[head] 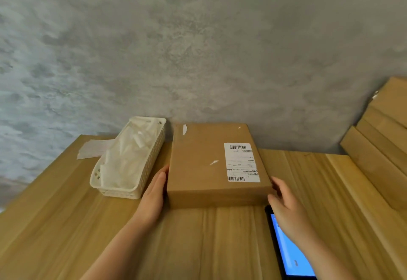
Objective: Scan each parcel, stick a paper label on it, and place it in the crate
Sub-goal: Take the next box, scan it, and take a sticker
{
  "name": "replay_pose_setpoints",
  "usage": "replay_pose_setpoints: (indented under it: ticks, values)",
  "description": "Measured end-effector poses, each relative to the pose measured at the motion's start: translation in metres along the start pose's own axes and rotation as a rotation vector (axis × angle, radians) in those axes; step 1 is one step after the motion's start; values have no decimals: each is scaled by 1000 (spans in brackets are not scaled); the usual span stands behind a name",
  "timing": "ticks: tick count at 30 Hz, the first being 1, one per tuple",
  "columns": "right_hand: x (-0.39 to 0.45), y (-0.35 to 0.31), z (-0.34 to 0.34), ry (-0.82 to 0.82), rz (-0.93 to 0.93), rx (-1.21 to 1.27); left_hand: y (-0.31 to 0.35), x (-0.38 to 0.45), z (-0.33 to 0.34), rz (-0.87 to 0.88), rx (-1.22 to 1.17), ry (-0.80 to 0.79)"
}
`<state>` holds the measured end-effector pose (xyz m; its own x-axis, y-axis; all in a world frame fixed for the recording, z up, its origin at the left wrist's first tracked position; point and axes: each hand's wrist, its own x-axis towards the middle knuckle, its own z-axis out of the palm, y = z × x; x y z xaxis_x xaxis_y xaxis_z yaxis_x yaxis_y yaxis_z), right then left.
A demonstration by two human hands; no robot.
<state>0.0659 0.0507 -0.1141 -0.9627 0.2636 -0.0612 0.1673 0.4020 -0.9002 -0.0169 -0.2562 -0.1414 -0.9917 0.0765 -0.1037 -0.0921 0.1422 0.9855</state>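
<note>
Cardboard is what the parcel point(211, 165) is made of; this flat brown box is laid on the wooden desk point(66, 213), its far end against the grey wall point(198, 48). A white printed label point(241, 162) with barcodes is stuck on its top face toward the right edge, and small white scraps are seen elsewhere on that face. The left hand point(154, 196) is laid flat against the parcel's left side, fingers straight and touching the cardboard. The right hand point(286, 209) is set at the near right corner, fingers loosely bent against the side; whether the corner is truly gripped cannot be told. Partly covered by the right wrist, a dark handheld device with a lit blue screen point(293, 255) is lying on the desk just beside the parcel's near right corner. Just beside the parcel on the left, a white perforated plastic basket point(152, 165) is placed, filled with crumpled white plastic. White paper sheets point(94, 147) are lying behind the basket. Light wooden boards point(381, 138) are stacked at the right.
</note>
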Motion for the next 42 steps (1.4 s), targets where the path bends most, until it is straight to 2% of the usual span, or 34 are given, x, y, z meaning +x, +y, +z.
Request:
replay_pose_setpoints:
  ticks: [4,9,13,16,20,27,32,37,42]
  values:
    - [-13,7,-11,93,11,-168,-2,-15,-8,25,36,8]
    - [-41,25,-30,193,133,-543,-16,-33,-17,143,418,-36]
    - [-59,32,-32,68,290,-687,-18,-32,-12,161,610,-14]
    - [-70,26,-30,-53,323,-731,-16,-32,-7,202,686,23]
    - [-75,23,-22,-87,325,-819,-21,-31,-5,250,746,42]
    - [-79,24,-20,13,318,-700,-25,-28,-5,258,786,48]
    - [-83,19,-38,18,325,-667,-26,-26,-6,251,781,39]
    - [-72,-14,-67,89,258,-642,-24,-28,-4,248,780,45]
    - [-58,-63,-74,16,185,-649,-23,-28,-3,267,830,55]
